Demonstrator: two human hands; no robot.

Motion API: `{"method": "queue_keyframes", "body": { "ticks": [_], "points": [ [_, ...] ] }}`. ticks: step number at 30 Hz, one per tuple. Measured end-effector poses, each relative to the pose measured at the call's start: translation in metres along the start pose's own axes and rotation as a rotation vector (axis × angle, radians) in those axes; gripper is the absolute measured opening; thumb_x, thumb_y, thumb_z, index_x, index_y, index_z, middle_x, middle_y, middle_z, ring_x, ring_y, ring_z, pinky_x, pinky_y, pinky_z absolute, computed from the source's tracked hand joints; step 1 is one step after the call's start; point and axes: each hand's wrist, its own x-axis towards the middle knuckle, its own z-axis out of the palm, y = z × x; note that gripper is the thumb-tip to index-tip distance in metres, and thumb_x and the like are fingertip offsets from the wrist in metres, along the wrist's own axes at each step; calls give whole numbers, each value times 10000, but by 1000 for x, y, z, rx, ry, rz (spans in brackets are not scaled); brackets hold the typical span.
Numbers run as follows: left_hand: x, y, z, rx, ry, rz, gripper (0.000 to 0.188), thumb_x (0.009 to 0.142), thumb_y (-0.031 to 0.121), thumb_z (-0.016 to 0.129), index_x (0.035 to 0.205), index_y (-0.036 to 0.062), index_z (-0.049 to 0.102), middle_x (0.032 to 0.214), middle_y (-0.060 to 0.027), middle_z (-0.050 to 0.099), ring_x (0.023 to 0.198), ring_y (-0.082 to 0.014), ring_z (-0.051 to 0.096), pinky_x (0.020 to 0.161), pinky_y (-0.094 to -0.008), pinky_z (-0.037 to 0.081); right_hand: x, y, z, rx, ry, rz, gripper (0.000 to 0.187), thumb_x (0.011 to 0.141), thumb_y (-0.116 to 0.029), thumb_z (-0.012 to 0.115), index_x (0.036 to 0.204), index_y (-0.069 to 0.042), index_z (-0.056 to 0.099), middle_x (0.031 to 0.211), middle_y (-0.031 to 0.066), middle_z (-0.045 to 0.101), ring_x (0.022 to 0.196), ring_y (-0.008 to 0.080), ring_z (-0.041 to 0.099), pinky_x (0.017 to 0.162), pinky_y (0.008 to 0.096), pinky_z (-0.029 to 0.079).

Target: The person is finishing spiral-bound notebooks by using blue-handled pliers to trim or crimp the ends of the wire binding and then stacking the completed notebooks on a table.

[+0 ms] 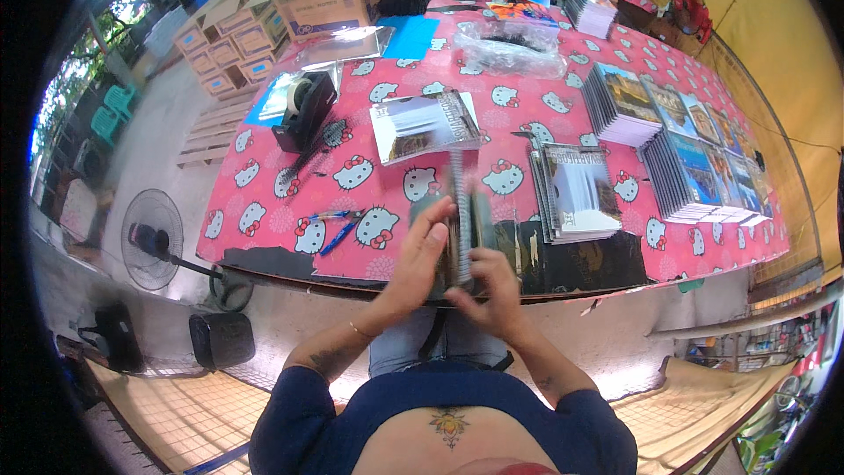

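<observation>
Single head-worn fisheye view, looking steeply down and forward from above the person's chest, close over the pink-clothed table [545,136]; edges curve.

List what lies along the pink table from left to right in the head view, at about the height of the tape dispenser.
Black tape dispenser → open booklet lying flat → stack of spiral notebooks → row of overlapping notebooks at the right end of the table.
</observation>
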Motion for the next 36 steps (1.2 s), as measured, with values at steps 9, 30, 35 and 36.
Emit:
{"method": "queue_keyframes", "body": {
  "ticks": [9, 30, 35, 36],
  "points": [
    [-16, -68, -162, 1652, 22, 102, 490, 977, 350, 551, 1391, 89, 516, 1387, -226, 485, 1290, -395, 454, 1021, -517, 375, 52, 0, 55, -532, -86, -202, 427, 826, -218, 715, 1249, -192, 661, 1169, 2, 580, 1090, 216, 504, 950, 453, 289],
    [-9, 27, -92, -479, 130, -513, 407, 1001, 233, 510, 1264, -74, 560, 1053, -193, 661, 895, -307, 666, 839, -433, 571, 114, -6, 50, -603, -126, -139, 128, 850, -205, 687, 955, -133, 669, 886, 44, 668, 793, 267, 651, 734, 395, 468],
    [-3, 41, -103, 754, 37, 93, 343, 891, 119, 647, 1230, 71, 670, 1020, -143, 641, 927, -262, 626, 817, -356, 494, 110, -5, 35, -729, -182, -145, 186, 849, -191, 655, 1029, -145, 671, 907, 43, 660, 861, 264, 660, 764, 393, 491],
    [3, 31, -123, 586, -30, 21, 356, 870, 101, 663, 1225, 94, 685, 1006, -135, 632, 921, -258, 612, 808, -358, 477, 108, -1, 23, -731, -196, -119, 199, 846, -192, 668, 1037, -136, 674, 903, 59, 665, 836, 284, 659, 747, 407, 497]
  ]
}}
